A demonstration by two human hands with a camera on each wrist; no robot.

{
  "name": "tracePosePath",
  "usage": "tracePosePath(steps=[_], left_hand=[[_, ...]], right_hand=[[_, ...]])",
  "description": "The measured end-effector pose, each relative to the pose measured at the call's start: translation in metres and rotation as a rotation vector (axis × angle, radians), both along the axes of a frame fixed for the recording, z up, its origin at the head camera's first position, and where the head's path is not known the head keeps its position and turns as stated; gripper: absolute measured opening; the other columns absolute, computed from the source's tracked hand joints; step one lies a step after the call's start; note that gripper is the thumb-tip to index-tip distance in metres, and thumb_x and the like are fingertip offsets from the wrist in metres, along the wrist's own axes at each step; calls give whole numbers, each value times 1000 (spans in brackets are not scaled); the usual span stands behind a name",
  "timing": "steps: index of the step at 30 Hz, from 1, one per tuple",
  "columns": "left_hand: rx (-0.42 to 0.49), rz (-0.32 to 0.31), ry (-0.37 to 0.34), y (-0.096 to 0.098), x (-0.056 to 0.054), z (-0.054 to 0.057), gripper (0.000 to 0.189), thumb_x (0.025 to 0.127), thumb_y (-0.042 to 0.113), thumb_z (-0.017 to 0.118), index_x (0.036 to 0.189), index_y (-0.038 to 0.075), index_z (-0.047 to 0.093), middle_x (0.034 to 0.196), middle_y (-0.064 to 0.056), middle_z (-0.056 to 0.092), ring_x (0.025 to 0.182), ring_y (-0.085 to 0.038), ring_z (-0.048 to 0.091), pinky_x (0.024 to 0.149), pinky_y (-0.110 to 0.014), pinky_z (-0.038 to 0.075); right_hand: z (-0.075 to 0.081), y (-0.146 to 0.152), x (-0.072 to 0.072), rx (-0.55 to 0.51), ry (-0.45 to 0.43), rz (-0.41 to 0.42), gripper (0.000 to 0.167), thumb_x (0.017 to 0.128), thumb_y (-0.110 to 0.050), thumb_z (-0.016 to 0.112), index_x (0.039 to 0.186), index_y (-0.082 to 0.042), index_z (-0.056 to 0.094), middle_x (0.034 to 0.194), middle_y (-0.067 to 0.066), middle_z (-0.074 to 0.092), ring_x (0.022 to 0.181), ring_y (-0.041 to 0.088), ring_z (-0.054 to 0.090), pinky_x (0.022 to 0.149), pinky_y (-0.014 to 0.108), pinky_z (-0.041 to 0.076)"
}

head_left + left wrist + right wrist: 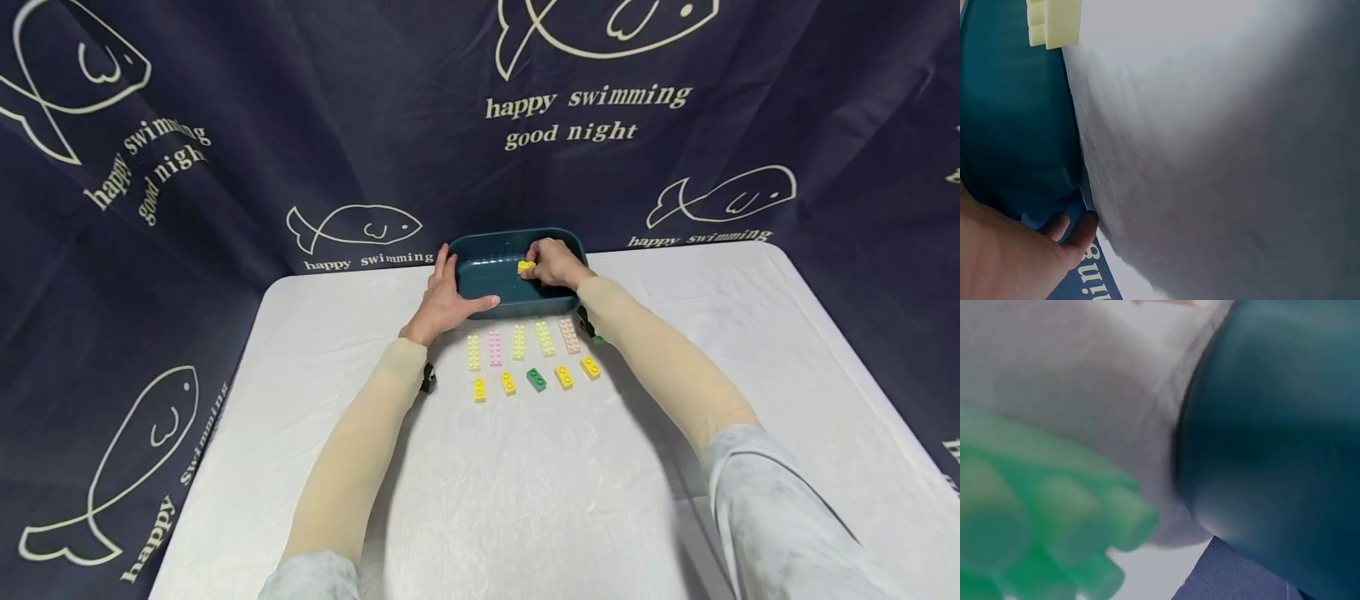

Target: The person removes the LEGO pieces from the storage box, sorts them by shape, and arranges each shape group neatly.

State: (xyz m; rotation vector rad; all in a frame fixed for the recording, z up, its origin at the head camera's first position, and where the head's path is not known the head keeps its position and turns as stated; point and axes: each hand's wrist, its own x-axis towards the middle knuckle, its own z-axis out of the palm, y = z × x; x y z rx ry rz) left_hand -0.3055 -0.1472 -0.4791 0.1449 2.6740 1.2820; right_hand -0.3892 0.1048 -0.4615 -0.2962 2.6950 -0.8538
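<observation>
A dark teal plastic bin (495,292) sits at the back of the table. My left hand (442,304) spans its left front corner, thumb along the front rim and straight fingers against the left side. Inside the bin, toward the right, my right hand (557,263) pinches a small yellow toy brick (525,267). In front of the bin stands a row of long studded bricks, among them a pink one (495,347) and a peach one (569,336). Nearer lies a row of short bricks, a green one (536,378) between yellow ones such as this yellow brick (563,377).
A white cloth covers the table (510,500). Behind it hangs a dark blue curtain (450,150) printed with fish and words. Another green brick (1054,512) looms blurred in the right wrist view, partly hidden by the right wrist in the head view.
</observation>
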Motion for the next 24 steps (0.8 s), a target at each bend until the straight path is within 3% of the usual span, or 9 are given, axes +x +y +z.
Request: tracePosePath(steps=[11,20,24], left_hand=[[6,-1,12,-1,0,1,128,88,61,86,178,14,8,185,14,-17,175,-31,5,136,-61,27],[-2,5,-2,-1,0,1,128,88,61,86,178,16,7,184,17,-17,175,-30,6,136,-61,27],[2,5,-5,-1,0,2,128,87,61,87,178,16,7,184,17,-17,175,-29,5,136,-61,26]], right_hand=[[-1,-1,0,7,37,-52,19,98,-15,84,109,0,77,103,19,75,63,13,65,66,27,54],[2,-1,3,-1,32,-71,26,98,-15,84,116,2,77,118,24,76,67,15,70,76,34,62],[4,0,3,-13,25,-85,26,99,-15,83,116,3,77,120,26,77,68,15,72,71,30,62]])
